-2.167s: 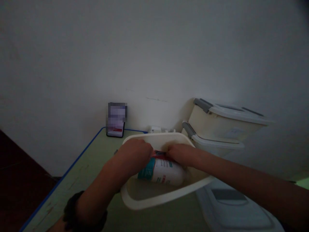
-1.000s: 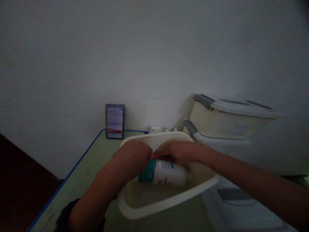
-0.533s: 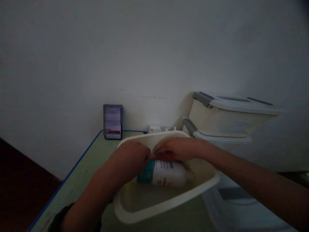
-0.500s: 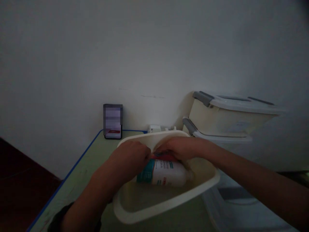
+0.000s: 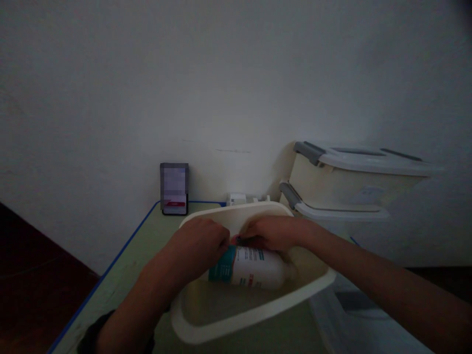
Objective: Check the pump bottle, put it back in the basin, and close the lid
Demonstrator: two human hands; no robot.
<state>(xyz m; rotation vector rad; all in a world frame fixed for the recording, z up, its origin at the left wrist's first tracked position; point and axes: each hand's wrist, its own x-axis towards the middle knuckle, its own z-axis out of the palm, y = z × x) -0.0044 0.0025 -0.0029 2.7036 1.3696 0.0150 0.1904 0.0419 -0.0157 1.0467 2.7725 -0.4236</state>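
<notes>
Both hands reach into a cream plastic bin (image 5: 258, 314) that sits on the table. A white bottle with a teal label section (image 5: 254, 268) lies on its side in the bin, neck to the right. My left hand (image 5: 201, 241) is closed at the bottle's left end, its fingertips mostly hidden behind the knuckles. My right hand (image 5: 275, 232) is curled just behind the bottle, fingers closed around a small red item (image 5: 233, 240). Only a sliver of that item shows between the two hands, so its kind is unclear.
A phone (image 5: 174, 189) leans upright against the wall at the back of the green table (image 5: 136, 255). Lidded storage boxes (image 5: 350, 187) with grey latches are stacked at the right. Small white items (image 5: 237, 198) stand behind the bin.
My right hand has closed further over the red item, which shows less now. The bottle stays lying in the bin. The whole view has shifted slightly.
</notes>
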